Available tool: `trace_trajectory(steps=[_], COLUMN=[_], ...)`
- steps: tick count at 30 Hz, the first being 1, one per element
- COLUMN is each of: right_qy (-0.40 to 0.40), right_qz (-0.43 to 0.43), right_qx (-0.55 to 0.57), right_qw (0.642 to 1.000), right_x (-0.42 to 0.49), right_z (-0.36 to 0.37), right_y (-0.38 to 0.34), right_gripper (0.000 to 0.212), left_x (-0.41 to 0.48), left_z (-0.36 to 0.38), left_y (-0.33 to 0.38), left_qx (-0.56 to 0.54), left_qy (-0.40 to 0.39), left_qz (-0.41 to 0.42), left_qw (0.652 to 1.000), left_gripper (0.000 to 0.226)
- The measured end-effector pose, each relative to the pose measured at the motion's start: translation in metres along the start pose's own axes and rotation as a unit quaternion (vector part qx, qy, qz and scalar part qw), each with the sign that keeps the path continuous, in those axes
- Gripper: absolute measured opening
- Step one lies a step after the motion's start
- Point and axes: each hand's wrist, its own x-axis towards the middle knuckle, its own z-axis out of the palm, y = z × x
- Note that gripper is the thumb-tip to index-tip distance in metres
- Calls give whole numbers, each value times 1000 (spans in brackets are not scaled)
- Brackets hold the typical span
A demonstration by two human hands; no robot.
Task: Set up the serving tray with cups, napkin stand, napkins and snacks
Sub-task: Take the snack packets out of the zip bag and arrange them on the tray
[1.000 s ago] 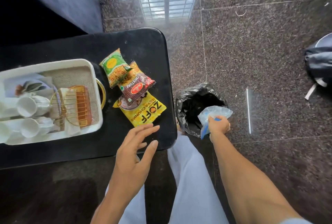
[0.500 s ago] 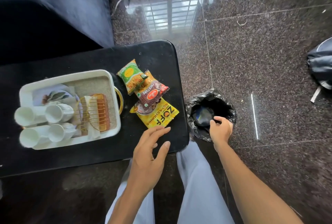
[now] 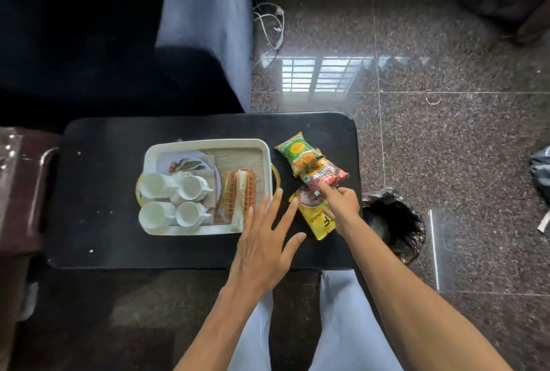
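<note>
A white serving tray (image 3: 208, 143) sits on a black table (image 3: 104, 236). It holds several white cups (image 3: 190, 187) lying on their sides, a gold wire napkin stand (image 3: 239, 192) with napkins, and a floral plate (image 3: 186, 163). Three snack packets lie right of the tray: a green one (image 3: 294, 150), a dark red one (image 3: 324, 175) and a yellow one (image 3: 318, 220). My right hand (image 3: 342, 203) rests on the red and yellow packets, index finger pressing the red one; whether it grips them is unclear. My left hand (image 3: 265, 239) hovers open beside the tray's right end.
A small bin with a black liner (image 3: 395, 224) stands on the granite floor right of the table. A dark sofa (image 3: 119, 28) lies behind the table, a maroon object (image 3: 20, 186) at the left. A bag (image 3: 541, 171) sits at the far right edge.
My right hand dropped the clear plastic wrapper into the bin, then moved left onto the snack packets. My left hand slid forward toward the tray. The camera tilted up.
</note>
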Motion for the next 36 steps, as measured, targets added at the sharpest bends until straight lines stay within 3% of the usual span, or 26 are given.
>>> trace_trajectory(steps=[7,14,17,24,29,33,36], right_qy=[97,185,221,256,207,98,9], right_qz=[17,-20,-34,-165,-321,-382,-416], right_qx=[-13,16,20,-32,-78,-77,-71], right_qw=[995,982,974,952,921,916,907], right_x=[14,-13,-31,-87,-127,-155,-174], right_z=[46,55,52,34,23,32,47], right_y=[4,3,5,-4,-20,-31,-40], right_gripper=[63,19,26,15,12,14,20], left_x=[-10,-4,-2,8,20,30,33], left_z=[-39,-70,-81,-96,-100,-105,-112], left_y=[-60,-107,-118,-120,-109,-104,-107], left_qx=[24,113,108,98,59,3,-120], left_qy=[30,5,13,-7,12,53,54], left_qz=[29,72,86,91,89,73,46], left_qw=[999,991,990,991,994,996,990], left_gripper=[60,60,57,58,56,63,75])
